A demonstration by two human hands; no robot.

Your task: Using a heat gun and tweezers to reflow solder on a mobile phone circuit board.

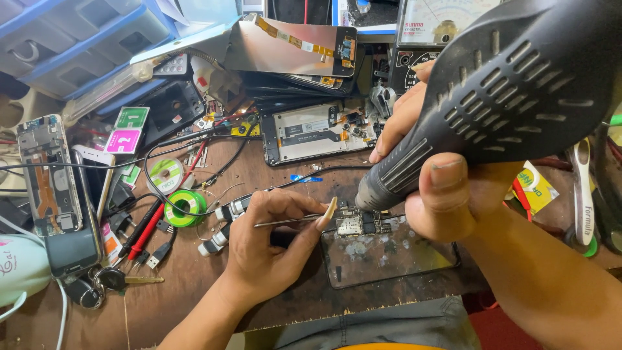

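Pinching a pair of thin metal tweezers between thumb and fingers, our left hand rests on the wooden surface, the tweezer tips touching a small circuit board at its 3 o'clock. That board lies on the top edge of a dark glass plate speckled with residue. Our right hand is wrapped tightly round the grey handle of a hot air gun, whose metal nozzle points down at the board from 1 o'clock and ends just above it. At 9 o'clock of the left hand lies a green solder spool among black cables and red probe leads; keys sit at 8 o'clock. Farther off, at 12 o'clock, we see an opened phone with its inner frame bare, and beyond it a display panel with an orange flex cable. At 10 o'clock an opened handset lies flat, with blue plastic drawers behind.
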